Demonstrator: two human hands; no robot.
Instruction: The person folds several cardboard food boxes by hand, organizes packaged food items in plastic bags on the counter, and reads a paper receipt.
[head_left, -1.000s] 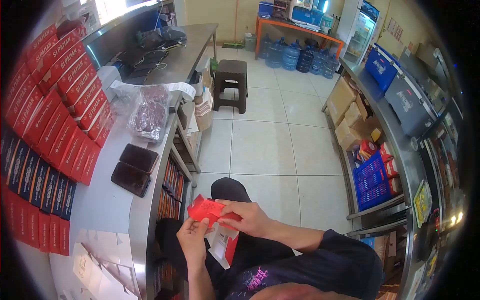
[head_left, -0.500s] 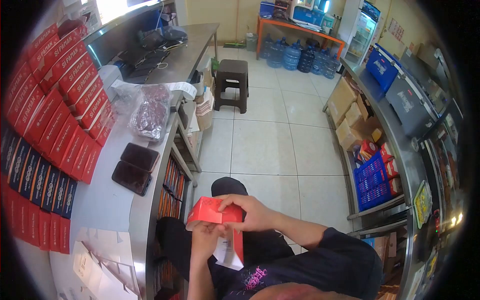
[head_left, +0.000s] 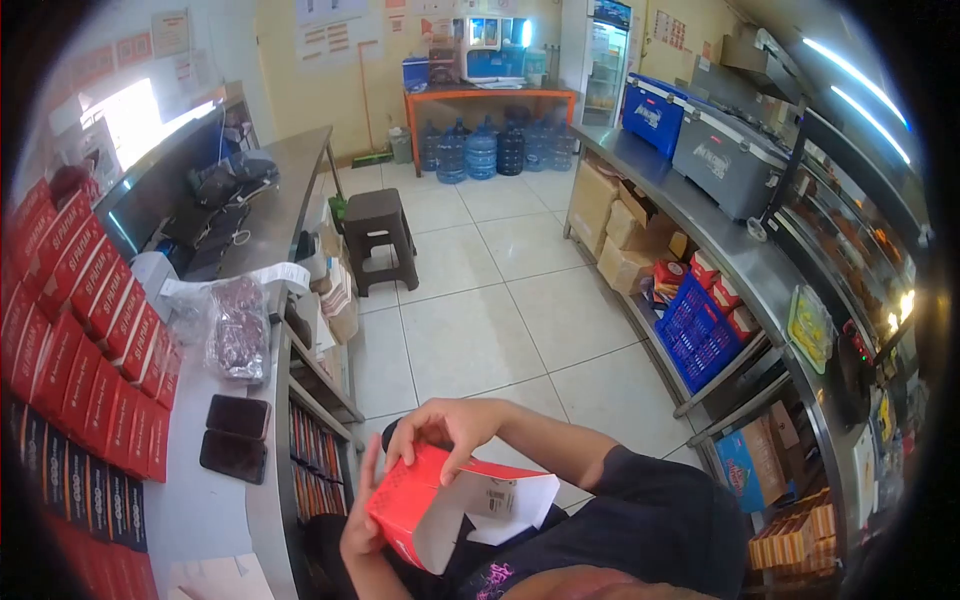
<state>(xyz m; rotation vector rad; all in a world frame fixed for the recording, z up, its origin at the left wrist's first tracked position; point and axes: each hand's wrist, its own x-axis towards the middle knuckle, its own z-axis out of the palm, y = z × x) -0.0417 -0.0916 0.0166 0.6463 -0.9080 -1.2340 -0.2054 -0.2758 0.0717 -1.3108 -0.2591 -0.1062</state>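
A red cardboard box [head_left: 405, 492] with a white inside is held above my lap, its open end and loose flaps facing me. My left hand [head_left: 362, 525] supports the box from its left side, fingers along the wall. From above, my right hand [head_left: 452, 428] grips the upper edge, thumb over the near side and fingers curled over the far side. The white inner flap [head_left: 505, 500] with small dark print sticks out to the right.
On the left counter stand stacked red boxes [head_left: 95, 295] and dark boxes [head_left: 70, 475], two phones [head_left: 235, 438] and a plastic-wrapped bundle [head_left: 238, 330]. A stool [head_left: 378, 225] stands on the floor. Right shelving holds a blue basket [head_left: 700, 330]; coolers [head_left: 725, 160] stand above.
The box has turned, so its open end now faces toward me and right. My left hand has shifted to its left side, my right hand to its top. The camera view has tilted up and right.
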